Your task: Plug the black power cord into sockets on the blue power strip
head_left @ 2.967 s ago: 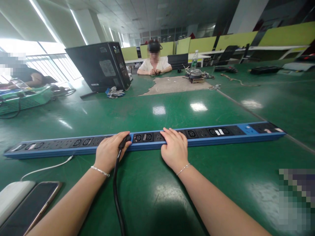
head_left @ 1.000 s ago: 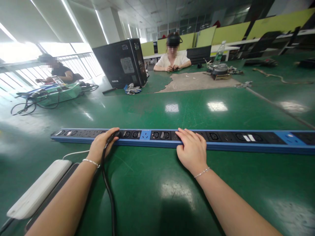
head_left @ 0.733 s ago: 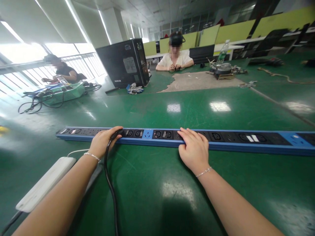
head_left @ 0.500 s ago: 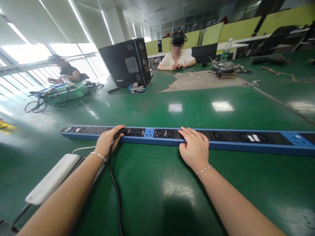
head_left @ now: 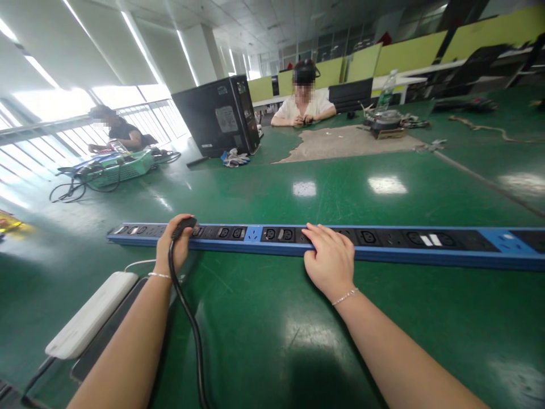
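Note:
A long blue and black power strip (head_left: 254, 233) with several sockets lies across the green table. My left hand (head_left: 174, 247) is wrapped round a black plug (head_left: 184, 226) at the strip's left part; its thick black cable (head_left: 193, 326) hangs down toward the table's near side. Whether the plug touches a socket cannot be made out. Right of the strip's middle, my right hand (head_left: 330, 253) rests on top with its fingers spread across the sockets, holding nothing.
On the left are a white power adapter (head_left: 91, 315) and a green basket (head_left: 123, 169) with cables. A black computer case (head_left: 217, 116), gloves (head_left: 235, 158) and a bottle (head_left: 386, 91) stand farther back. Two people sit beyond, one straight ahead (head_left: 303, 108), one at left (head_left: 121, 128).
My left hand has moved left along the strip with the black plug, and the plug now sits higher and more tilted in it. My right hand stays on the strip.

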The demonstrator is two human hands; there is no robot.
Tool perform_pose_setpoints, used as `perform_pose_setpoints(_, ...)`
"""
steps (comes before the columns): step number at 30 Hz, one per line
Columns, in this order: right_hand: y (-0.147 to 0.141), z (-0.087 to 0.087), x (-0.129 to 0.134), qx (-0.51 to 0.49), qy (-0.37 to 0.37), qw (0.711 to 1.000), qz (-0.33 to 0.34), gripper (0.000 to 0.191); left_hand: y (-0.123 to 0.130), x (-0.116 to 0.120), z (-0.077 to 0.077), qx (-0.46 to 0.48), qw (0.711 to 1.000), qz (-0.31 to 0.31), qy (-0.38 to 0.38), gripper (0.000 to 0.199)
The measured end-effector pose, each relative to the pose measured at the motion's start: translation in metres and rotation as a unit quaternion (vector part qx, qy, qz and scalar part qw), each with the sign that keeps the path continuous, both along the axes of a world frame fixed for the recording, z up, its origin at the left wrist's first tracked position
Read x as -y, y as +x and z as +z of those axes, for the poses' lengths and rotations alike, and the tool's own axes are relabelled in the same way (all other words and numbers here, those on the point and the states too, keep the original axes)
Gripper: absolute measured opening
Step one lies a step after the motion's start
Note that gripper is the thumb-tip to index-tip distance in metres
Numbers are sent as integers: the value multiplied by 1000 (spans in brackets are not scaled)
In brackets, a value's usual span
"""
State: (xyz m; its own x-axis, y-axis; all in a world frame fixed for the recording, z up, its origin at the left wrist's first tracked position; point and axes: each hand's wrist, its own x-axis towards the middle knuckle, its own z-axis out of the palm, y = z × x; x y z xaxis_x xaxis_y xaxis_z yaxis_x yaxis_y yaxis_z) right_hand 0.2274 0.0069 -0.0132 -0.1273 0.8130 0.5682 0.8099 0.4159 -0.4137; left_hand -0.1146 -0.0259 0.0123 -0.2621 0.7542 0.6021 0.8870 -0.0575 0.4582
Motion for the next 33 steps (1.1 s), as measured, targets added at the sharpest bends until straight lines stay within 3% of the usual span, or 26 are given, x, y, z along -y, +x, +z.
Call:
perform_pose_setpoints(9, -1, 0, 0, -8, -1, 1000, -2, 40, 85, -18, 10, 50, 988, -110, -100, 37)
perform_pose_setpoints(12, -1, 0, 0, -10, -3, 1000, -1, 40, 101, -24, 12, 44, 980, -119, -153, 37)
perform_pose_setpoints(18, -1, 1, 1, -9, -15, 1000, -1, 40, 108, -25, 12, 22, 981, -112, -158, 35)
perform_pose_setpoints(26, -1, 1, 1, -10, -11, 1000, 0, 40, 104, -29, -5, -85, 978, -143, -129, 33)
perform_pose_setpoints(33, -1, 2, 1, -14, -19, 1000, 2, 40, 113, -23, -6, -162, 973, -120, -116, 32)
